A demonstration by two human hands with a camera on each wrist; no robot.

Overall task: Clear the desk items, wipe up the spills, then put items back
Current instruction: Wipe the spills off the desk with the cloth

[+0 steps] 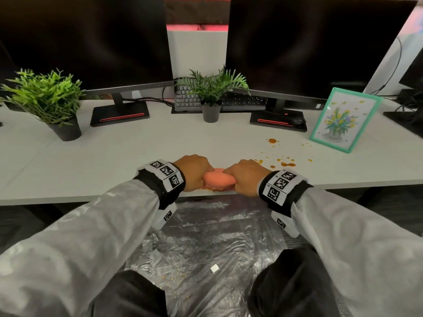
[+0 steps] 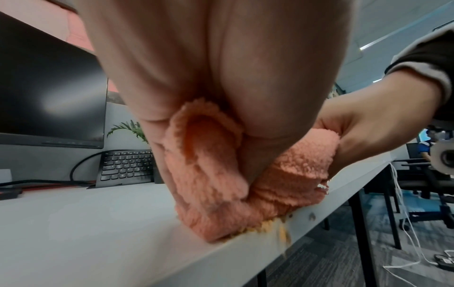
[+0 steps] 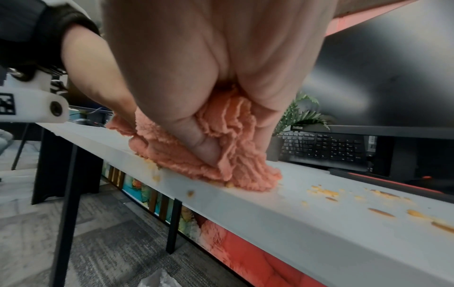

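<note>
Our fingers (image 3: 206,149) curl tight around a bunched orange cloth (image 1: 218,179): our left hand (image 1: 194,171) grips one end and our right hand (image 1: 246,177) the other. We press the cloth onto the front edge of the white worktop (image 1: 114,156), over yellow-orange residue. More spill drops (image 1: 283,162) lie to the right, near a framed flower picture (image 1: 343,120).

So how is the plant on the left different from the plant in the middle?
The left plant is bushier and brighter green; the middle plant is darker, with feathery, fern-like leaves. The left plant stands near the desk's left end, beside a monitor; the middle plant stands between the two monitors, in front of a keyboard. Both stand upright in dark pots.
</note>
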